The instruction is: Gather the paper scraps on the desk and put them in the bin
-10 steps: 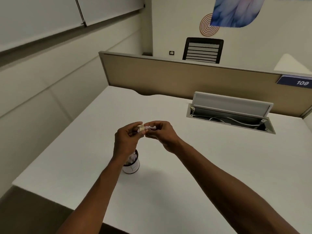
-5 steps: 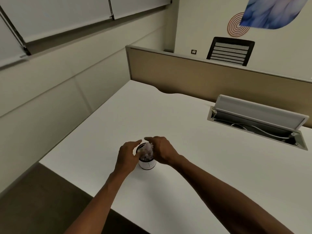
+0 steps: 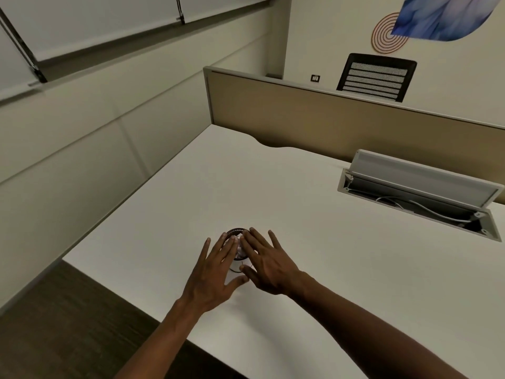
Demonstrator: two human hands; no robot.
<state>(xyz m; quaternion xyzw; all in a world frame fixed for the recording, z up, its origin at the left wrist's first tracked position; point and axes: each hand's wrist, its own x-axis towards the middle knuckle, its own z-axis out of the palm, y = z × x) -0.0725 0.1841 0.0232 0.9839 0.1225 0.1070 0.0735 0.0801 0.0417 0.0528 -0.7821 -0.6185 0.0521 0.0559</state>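
Observation:
A small white bin (image 3: 237, 265) with a dark rim stands on the white desk (image 3: 273, 192) near its front left edge. Crumpled white paper scraps (image 3: 240, 248) fill it to the top. My left hand (image 3: 211, 272) and my right hand (image 3: 263, 262) hover flat over the bin with fingers spread and palms down. Both hands hold nothing. They cover most of the bin, so only part of its rim, a sliver of paper and a strip of its wall show between them.
An open cable tray (image 3: 418, 198) with a raised lid and white cables sits at the back right of the desk. A tan partition (image 3: 314, 116) runs along the far edge. A black chair (image 3: 377, 76) stands behind it. Dark floor (image 3: 68, 324) lies left of the desk.
My hands came down from holding a scrap above the desk to the bin, let the paper go into it, and now lie flat and open over it.

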